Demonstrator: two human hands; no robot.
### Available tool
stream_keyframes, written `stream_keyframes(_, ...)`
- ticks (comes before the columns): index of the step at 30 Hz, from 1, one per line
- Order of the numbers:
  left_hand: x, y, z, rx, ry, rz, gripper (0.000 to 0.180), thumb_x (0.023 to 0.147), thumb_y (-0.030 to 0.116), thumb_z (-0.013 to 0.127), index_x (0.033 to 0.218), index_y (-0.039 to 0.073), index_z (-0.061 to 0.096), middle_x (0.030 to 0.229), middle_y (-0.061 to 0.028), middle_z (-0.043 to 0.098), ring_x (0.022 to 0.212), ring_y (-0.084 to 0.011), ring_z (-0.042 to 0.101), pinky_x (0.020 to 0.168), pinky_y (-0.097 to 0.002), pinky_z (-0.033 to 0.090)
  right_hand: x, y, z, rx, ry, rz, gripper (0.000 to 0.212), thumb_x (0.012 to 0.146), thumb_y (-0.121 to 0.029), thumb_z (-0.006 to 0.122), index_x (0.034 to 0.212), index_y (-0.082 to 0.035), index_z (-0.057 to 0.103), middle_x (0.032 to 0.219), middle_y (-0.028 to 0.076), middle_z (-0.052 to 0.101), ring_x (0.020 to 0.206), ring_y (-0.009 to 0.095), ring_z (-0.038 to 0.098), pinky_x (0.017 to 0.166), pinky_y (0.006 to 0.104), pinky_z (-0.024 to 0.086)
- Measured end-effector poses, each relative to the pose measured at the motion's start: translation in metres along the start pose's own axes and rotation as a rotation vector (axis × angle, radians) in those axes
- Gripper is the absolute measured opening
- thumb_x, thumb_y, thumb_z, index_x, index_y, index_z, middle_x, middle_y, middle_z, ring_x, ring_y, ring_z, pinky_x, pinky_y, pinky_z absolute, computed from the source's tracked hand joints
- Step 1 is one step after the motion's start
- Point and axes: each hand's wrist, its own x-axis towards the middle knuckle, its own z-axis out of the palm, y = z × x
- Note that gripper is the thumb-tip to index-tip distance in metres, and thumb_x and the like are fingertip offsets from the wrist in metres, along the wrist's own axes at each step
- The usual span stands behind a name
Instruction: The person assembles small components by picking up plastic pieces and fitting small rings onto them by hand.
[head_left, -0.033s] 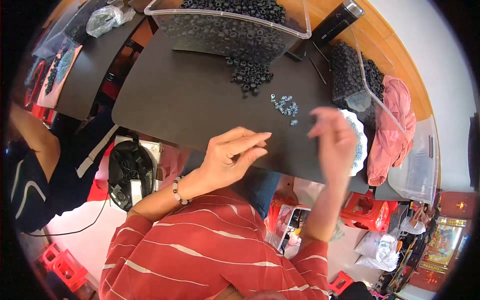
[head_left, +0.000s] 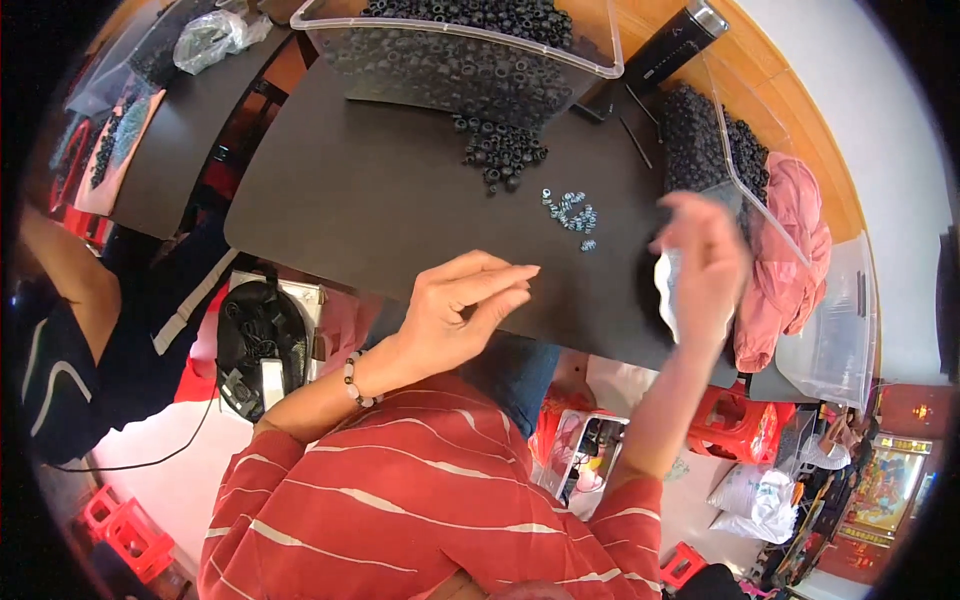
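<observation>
Over the table's front part, my left hand (head_left: pixel 455 310) has its thumb and fingers drawn together in a pinch. What is between the tips, if anything, is too small to make out. My right hand (head_left: pixel 708 265) is over a white scalloped plate (head_left: pixel 664 295) at the right, hiding most of it. Motion blur smears its fingers. Between the hands and farther back lie small silvery-blue ring-like pieces (head_left: pixel 575 212), with a little group of them (head_left: pixel 588 245) set apart. Behind these is a loose pile of black beads (head_left: pixel 500 150).
A clear bin (head_left: pixel 455 38) of black beads stands at the back, another bin (head_left: pixel 700 150) at the right. Near them are a black flask (head_left: pixel 672 45), a thin dark rod (head_left: pixel 635 143) and pink cloth (head_left: pixel 790 260). Another person's arm (head_left: pixel 75 270) shows at left.
My right hand has moved right, from the plate's left side to over it. The left hand has barely shifted, keeping its pinch. The pieces on the table lie as before.
</observation>
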Motion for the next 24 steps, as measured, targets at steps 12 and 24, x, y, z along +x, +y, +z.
stream_keyframes(12,0.003,-0.014,-0.019,-0.043,-0.044,-0.212,0.015,0.088,0.005,0.062,0.1,0.003,0.071,0.078,-0.0034,0.064,0.066,-0.0069,0.052,0.058,-0.021,0.04,0.078,0.023,0.036,-0.175,-0.064,-0.151,0.018,0.089,-0.018,0.061,0.097,-0.002,0.067,0.081,0.014,0.068,0.074,0.017,0.064,0.07,0.0296,0.049)
stream_keyframes(24,0.004,-0.016,-0.021,-0.055,0.008,-0.17,0.013,0.087,0.003,0.061,0.096,0.001,0.07,0.077,-0.0057,0.062,0.061,-0.0084,0.053,0.054,-0.0223,0.041,0.184,-0.047,0.084,-0.005,-0.69,-0.502,0.041,0.1,-0.035,0.041,0.107,-0.001,0.063,0.105,0.005,0.064,0.099,0.014,0.057,0.092,0.0281,0.043)
